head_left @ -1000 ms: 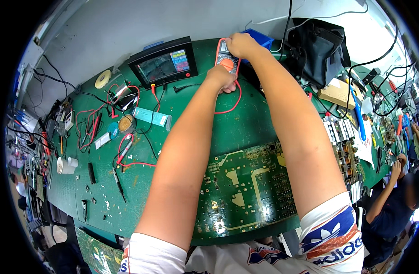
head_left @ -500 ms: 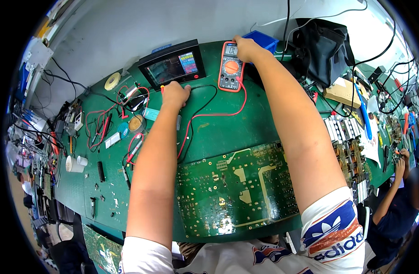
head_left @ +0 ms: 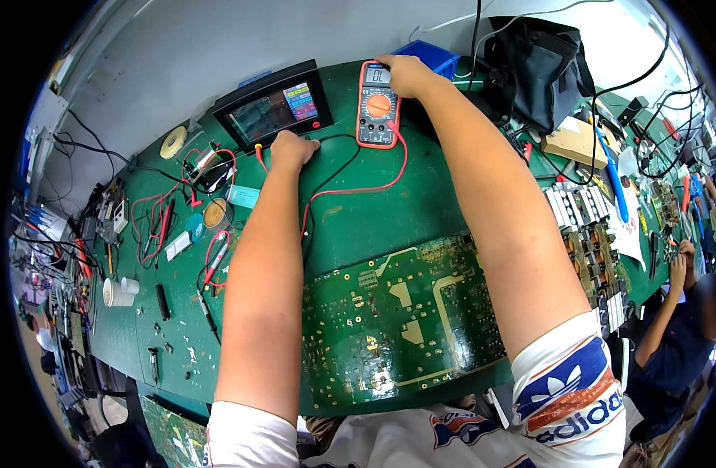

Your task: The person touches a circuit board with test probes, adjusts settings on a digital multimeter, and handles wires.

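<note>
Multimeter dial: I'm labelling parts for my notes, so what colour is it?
The multimeter dial is orange; it shows best in the current head view.

Your left hand [head_left: 290,150] hides most of its fingers, so their hold cannot be told. Your right forearm [head_left: 494,203] covers the large circuit board's [head_left: 397,320] right edge. The view's lower edge crops a smaller board [head_left: 173,434]. A co-worker's head [head_left: 712,308] is blurred.

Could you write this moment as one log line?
left hand: by screen, near lower edge, grip unclear | right hand: at meter, upper right corner | circuit board: on green table
</note>
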`<act>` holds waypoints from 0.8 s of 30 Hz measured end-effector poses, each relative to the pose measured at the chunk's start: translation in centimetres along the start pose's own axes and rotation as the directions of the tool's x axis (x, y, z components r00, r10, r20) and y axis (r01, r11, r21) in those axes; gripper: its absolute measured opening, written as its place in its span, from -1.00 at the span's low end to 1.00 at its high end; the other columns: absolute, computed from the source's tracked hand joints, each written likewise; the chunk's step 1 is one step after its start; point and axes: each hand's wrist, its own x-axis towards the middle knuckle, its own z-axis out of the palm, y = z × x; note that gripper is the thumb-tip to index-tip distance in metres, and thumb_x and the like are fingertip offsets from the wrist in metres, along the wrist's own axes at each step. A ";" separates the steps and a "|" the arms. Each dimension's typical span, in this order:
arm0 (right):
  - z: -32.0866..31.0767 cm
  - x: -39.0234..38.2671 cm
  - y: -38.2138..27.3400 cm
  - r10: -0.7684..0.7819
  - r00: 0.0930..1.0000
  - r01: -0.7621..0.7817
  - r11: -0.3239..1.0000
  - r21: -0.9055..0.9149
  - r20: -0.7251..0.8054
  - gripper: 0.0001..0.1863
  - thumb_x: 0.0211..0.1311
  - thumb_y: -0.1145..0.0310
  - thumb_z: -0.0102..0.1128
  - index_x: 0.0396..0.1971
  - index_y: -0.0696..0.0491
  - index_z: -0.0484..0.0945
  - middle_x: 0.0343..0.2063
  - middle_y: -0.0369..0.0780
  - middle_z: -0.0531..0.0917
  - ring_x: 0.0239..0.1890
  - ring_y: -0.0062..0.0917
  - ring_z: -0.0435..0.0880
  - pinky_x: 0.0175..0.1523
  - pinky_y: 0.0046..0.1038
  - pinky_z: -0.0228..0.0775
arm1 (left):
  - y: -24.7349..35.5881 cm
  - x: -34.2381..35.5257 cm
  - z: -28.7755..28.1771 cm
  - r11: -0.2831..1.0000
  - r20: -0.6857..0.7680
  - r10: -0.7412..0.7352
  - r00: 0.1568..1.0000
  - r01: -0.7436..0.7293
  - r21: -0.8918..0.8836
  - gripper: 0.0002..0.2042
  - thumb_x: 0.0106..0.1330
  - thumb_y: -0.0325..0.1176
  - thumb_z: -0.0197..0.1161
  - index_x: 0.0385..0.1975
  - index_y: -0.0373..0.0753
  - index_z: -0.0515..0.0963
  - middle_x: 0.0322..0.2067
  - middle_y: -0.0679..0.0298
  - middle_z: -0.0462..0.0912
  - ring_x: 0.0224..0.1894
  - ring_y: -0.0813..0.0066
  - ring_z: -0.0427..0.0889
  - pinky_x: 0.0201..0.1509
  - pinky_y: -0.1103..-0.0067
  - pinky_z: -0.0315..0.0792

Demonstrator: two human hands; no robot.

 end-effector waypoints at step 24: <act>-0.6 -0.6 -0.2 0.008 1.000 -0.009 0.999 0.038 0.022 -0.31 0.16 0.66 0.07 0.35 -0.06 0.40 0.14 0.02 0.59 0.17 -0.08 0.57 0.24 -0.26 0.44 | 4.1 -1.1 -0.6 0.987 0.018 -0.149 0.989 0.148 0.059 -0.60 0.11 -0.16 0.48 -0.15 -0.32 0.70 -0.16 -0.02 0.75 -0.05 0.09 0.74 0.06 0.36 0.55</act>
